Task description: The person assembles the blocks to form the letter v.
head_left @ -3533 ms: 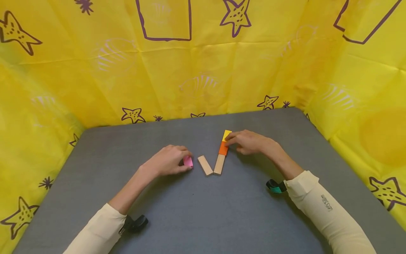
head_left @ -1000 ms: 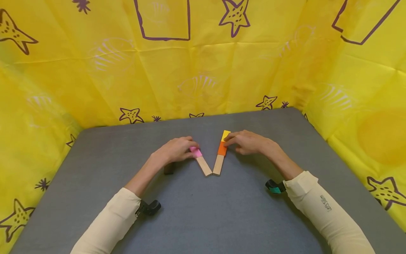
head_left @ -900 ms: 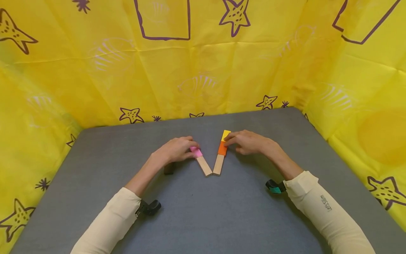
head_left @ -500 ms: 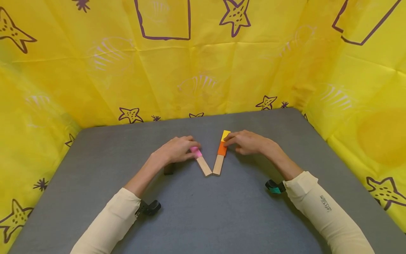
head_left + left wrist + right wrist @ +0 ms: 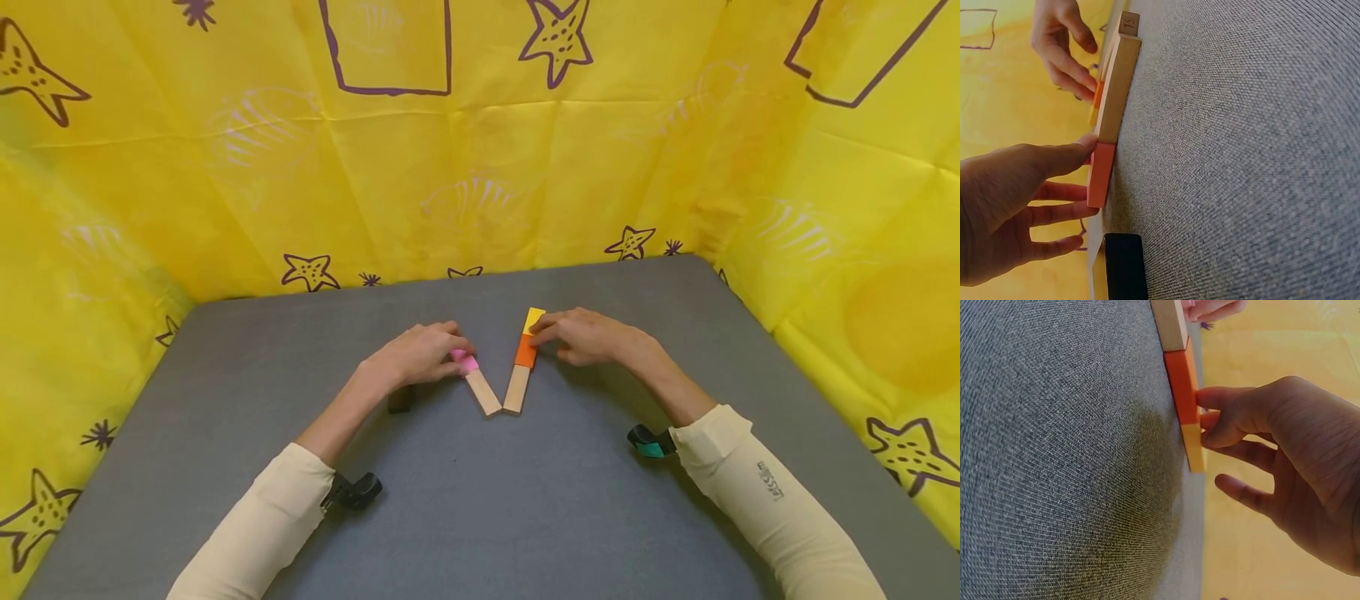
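Note:
My left hand (image 5: pixel 420 354) holds a pink block (image 5: pixel 467 362) between thumb and fingers, flat on the table. The pink block's near end meets a plain wooden block (image 5: pixel 483 394). A second wooden block (image 5: pixel 515 389) slants the other way, and the two meet in a V at their near ends. Beyond the second one lie an orange block (image 5: pixel 525 352) and a yellow block (image 5: pixel 533 317), end to end. My right hand (image 5: pixel 592 335) rests its fingertips on top of the orange and yellow blocks, without gripping them.
A black block (image 5: pixel 1125 265) stands on the grey table (image 5: pixel 487 517), partly hidden under my left forearm in the head view. Yellow patterned cloth (image 5: pixel 480 142) encloses the table at the back and sides. A black camera mount (image 5: pixel 358 492) hangs below my left wrist.
Since the oldest frame, my left hand has moved the pink block right and away, against the left wooden block's far end. The black block has come into sight. The last second shows almost no motion.

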Demonstrator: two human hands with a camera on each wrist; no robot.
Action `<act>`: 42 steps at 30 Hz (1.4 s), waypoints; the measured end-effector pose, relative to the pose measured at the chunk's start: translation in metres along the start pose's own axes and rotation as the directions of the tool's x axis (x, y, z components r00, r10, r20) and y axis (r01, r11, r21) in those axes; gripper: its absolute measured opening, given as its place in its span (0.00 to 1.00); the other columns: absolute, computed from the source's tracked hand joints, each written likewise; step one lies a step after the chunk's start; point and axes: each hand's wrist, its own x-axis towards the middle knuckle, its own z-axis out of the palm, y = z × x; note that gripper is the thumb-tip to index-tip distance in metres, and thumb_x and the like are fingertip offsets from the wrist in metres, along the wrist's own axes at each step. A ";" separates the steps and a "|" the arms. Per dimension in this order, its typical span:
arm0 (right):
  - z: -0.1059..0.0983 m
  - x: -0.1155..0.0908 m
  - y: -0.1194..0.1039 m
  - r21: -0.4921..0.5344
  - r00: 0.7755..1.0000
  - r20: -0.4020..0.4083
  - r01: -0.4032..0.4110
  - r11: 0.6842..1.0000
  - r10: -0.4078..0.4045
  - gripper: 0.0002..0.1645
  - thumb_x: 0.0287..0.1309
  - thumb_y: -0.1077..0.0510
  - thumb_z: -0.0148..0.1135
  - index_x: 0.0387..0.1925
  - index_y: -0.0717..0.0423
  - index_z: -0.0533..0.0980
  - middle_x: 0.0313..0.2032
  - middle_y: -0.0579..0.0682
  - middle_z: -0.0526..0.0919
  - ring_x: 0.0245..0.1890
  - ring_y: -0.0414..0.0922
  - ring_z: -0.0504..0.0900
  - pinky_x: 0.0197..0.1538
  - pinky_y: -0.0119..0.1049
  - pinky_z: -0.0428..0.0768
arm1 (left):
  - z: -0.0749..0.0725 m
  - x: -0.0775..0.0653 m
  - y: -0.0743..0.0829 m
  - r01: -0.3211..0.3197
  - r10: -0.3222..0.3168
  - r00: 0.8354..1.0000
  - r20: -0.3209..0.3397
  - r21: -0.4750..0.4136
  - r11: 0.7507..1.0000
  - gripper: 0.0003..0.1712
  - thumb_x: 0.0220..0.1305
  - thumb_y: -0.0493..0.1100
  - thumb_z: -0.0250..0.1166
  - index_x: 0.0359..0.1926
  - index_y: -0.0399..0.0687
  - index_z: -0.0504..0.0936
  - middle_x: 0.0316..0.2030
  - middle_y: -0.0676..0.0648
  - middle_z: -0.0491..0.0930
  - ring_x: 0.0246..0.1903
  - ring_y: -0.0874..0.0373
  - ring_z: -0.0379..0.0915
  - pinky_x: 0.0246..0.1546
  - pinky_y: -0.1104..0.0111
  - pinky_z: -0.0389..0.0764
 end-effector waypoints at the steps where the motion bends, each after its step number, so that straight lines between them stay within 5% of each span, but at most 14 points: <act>1: 0.000 0.000 0.000 0.001 1.000 -0.001 0.002 1.000 -0.002 0.29 0.60 0.72 0.56 0.60 0.54 0.84 0.64 0.58 0.83 0.66 0.59 0.81 0.70 0.55 0.78 | 0.000 0.000 0.000 0.000 0.000 1.000 0.001 0.000 1.000 0.18 0.71 0.52 0.69 0.56 0.51 0.88 0.48 0.44 0.84 0.42 0.54 0.79 0.43 0.61 0.85; 12: 0.000 0.001 0.001 0.005 1.000 -0.006 0.004 1.000 -0.004 0.28 0.61 0.71 0.57 0.60 0.54 0.84 0.64 0.58 0.83 0.66 0.58 0.81 0.70 0.55 0.78 | -0.004 -0.008 -0.001 0.032 -0.032 0.999 -0.001 -0.009 0.999 0.24 0.71 0.54 0.68 0.65 0.54 0.84 0.59 0.42 0.83 0.55 0.47 0.82 0.56 0.52 0.86; 17: 0.000 0.001 0.000 0.001 1.000 -0.014 0.013 1.000 -0.013 0.28 0.60 0.72 0.57 0.60 0.55 0.84 0.64 0.58 0.83 0.66 0.59 0.81 0.70 0.56 0.78 | -0.007 -0.026 -0.005 0.082 -0.082 0.997 -0.005 0.001 0.997 0.26 0.70 0.54 0.70 0.66 0.54 0.83 0.59 0.42 0.84 0.55 0.47 0.82 0.57 0.51 0.85; 24: 0.000 0.001 0.000 0.004 1.000 -0.016 0.007 1.000 -0.007 0.28 0.60 0.72 0.56 0.60 0.56 0.84 0.63 0.58 0.83 0.66 0.59 0.81 0.70 0.56 0.78 | -0.017 -0.055 -0.013 0.126 -0.125 0.990 0.068 -0.009 0.992 0.30 0.69 0.55 0.70 0.69 0.53 0.80 0.62 0.41 0.81 0.60 0.44 0.80 0.62 0.46 0.82; 33: 0.002 0.002 0.001 -0.002 1.000 -0.015 0.026 1.000 -0.026 0.29 0.59 0.72 0.56 0.59 0.56 0.84 0.63 0.59 0.83 0.66 0.60 0.80 0.70 0.57 0.78 | -0.023 -0.081 -0.018 0.119 -0.120 0.987 0.110 0.010 0.993 0.34 0.63 0.55 0.76 0.65 0.46 0.83 0.54 0.43 0.84 0.49 0.51 0.81 0.55 0.51 0.85; 42: 0.002 0.002 0.001 -0.015 0.999 -0.025 0.029 0.999 -0.030 0.28 0.59 0.72 0.57 0.59 0.55 0.85 0.63 0.58 0.83 0.66 0.59 0.81 0.70 0.56 0.78 | -0.018 -0.094 -0.020 0.108 -0.107 0.987 0.120 -0.004 0.994 0.31 0.59 0.51 0.79 0.63 0.49 0.84 0.55 0.45 0.84 0.50 0.52 0.81 0.57 0.52 0.85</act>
